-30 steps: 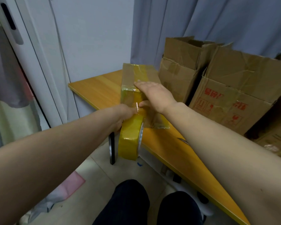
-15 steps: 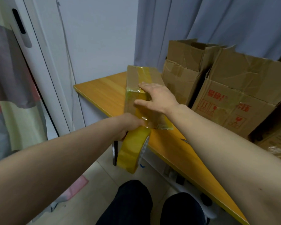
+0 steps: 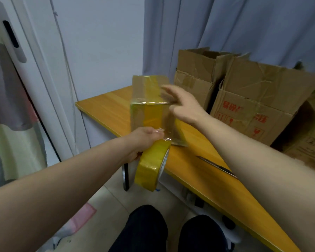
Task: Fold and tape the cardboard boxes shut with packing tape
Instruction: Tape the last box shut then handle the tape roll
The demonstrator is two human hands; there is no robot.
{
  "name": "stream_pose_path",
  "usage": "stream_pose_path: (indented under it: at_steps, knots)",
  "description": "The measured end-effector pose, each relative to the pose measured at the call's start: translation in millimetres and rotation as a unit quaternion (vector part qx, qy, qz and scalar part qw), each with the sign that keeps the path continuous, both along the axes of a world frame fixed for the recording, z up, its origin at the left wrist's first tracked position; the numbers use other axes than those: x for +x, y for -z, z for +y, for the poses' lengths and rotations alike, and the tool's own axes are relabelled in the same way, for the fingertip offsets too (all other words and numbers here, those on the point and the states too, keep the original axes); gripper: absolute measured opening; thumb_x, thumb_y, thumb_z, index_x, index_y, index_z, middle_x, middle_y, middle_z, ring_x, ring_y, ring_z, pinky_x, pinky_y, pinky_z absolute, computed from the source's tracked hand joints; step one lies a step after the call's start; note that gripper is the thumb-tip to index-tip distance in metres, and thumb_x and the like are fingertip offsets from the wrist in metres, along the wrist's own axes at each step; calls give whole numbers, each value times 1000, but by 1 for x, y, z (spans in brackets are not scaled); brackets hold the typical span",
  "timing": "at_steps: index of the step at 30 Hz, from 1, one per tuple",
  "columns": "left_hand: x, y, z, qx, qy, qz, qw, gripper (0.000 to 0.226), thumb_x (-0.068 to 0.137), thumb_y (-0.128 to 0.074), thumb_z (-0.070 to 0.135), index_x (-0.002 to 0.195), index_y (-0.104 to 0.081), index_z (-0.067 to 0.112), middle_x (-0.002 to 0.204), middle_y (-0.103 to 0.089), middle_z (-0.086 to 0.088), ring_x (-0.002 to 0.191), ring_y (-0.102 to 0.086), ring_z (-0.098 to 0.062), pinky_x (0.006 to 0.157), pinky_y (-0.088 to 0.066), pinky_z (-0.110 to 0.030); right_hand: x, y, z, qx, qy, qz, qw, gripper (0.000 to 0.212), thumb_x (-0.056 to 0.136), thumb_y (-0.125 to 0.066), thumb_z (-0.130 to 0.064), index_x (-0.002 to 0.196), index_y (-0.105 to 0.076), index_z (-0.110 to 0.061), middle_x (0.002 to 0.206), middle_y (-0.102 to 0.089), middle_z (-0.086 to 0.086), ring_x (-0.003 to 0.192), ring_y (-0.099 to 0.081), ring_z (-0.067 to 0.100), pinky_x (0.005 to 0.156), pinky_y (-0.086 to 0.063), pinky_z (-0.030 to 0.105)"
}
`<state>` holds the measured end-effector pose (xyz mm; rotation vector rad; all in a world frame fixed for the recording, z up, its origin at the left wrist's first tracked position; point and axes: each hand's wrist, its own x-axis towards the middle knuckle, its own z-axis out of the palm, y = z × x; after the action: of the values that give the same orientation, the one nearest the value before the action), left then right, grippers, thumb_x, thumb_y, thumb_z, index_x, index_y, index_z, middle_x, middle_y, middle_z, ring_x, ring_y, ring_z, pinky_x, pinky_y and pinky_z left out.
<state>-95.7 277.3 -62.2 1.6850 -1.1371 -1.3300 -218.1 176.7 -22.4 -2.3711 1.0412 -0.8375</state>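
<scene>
A small cardboard box (image 3: pixel 147 99) wrapped in yellow tape stands near the front edge of the orange table (image 3: pixel 109 108). My left hand (image 3: pixel 145 140) grips a roll of yellow packing tape (image 3: pixel 152 168) just below and in front of the box, off the table edge. A strip of tape runs from the roll up the box's near face. My right hand (image 3: pixel 184 106) hovers at the box's right side with fingers spread and blurred; I cannot tell whether it touches the box.
Two larger open cardboard boxes (image 3: pixel 198 77) (image 3: pixel 262 100) stand at the back right of the table. A dark blade-like tool (image 3: pixel 216 166) lies on the table by my right forearm. White door (image 3: pixel 16 51) at left, blue curtain (image 3: pixel 244 30) behind.
My right hand lifted from the box top and shifted to its right side. My left hand kept hold of the roll below the box's near face.
</scene>
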Motion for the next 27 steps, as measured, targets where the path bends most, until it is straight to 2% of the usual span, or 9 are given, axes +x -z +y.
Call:
stream_pose_path:
  at_steps: [2, 3, 6, 8, 10, 14, 18, 24, 27]
  knots:
    - [-7, -4, -3, -32, 8, 13, 999, 15, 96, -51, 32, 89, -58, 22, 80, -61, -2, 67, -59, -13, 55, -49, -21, -22, -5, 14, 78, 76, -173, 979, 37, 81, -52, 3, 113, -62, -13, 112, -62, 4, 102, -57, 12, 80, -48, 14]
    - [-13, -5, -6, -45, 10, 18, 999, 16, 97, -50, 31, 90, -59, 20, 82, -62, -3, 68, -59, -13, 56, -49, -22, -34, -5, 21, 134, 92, -205, 965, 29, 83, -55, 3, 104, -64, -14, 102, -64, 5, 89, -58, 12, 68, -47, 15]
    - [-37, -10, -16, -79, 26, 2, 997, 31, 97, -48, 35, 116, -59, 13, 103, -66, -6, 91, -63, -19, 80, -54, -31, -70, 3, 40, 245, 112, -158, 950, 28, 80, -66, -2, 106, -62, -14, 98, -69, 14, 80, -60, 15, 65, -46, 26]
    - [-57, -13, -22, -95, 47, -20, 994, 42, 96, -49, 39, 128, -55, 13, 121, -62, -8, 111, -59, -23, 99, -47, -41, -92, 7, 50, 252, 124, -153, 947, 34, 78, -73, -7, 108, -58, -13, 91, -69, 9, 79, -62, 14, 63, -47, 26]
    - [-77, -18, -24, -113, 75, -21, 991, 39, 96, -49, 38, 126, -57, 14, 121, -62, -7, 113, -58, -23, 102, -45, -42, -109, 9, 57, 231, 134, -175, 948, 30, 77, -76, -11, 97, -55, -15, 79, -67, 3, 71, -62, 12, 59, -45, 24]
    - [-112, -21, -28, -115, 117, -35, 986, 42, 96, -48, 41, 127, -57, 13, 122, -61, -6, 113, -57, -21, 102, -45, -39, -139, 9, 68, 185, 181, -204, 944, 22, 82, -70, -3, 83, -54, -18, 70, -61, 3, 64, -58, 13, 55, -44, 23]
    - [-144, -23, -30, -109, 156, -25, 981, 41, 96, -47, 39, 127, -56, 13, 121, -62, -5, 111, -58, -20, 100, -46, -35, -174, 9, 82, 198, 196, -232, 932, 24, 85, -62, 6, 77, -68, -16, 62, -66, -4, 59, -60, 5, 57, -47, 21]
    - [-190, -28, -24, -123, 200, -5, 972, 17, 97, -49, 29, 104, -62, 20, 104, -63, -3, 91, -59, -14, 74, -48, -23, -215, 9, 105, 185, 250, -264, 913, 14, 79, -71, 1, 90, -73, -8, 76, -70, -1, 68, -62, 6, 62, -50, 18]
    - [-213, -25, -21, -131, 221, 6, 966, 12, 96, -52, 25, 90, -61, 21, 86, -62, 0, 74, -57, -10, 67, -47, -22, -233, 11, 115, 147, 287, -243, 915, 22, 79, -72, -1, 100, -72, -5, 81, -68, -1, 74, -61, 6, 63, -50, 14]
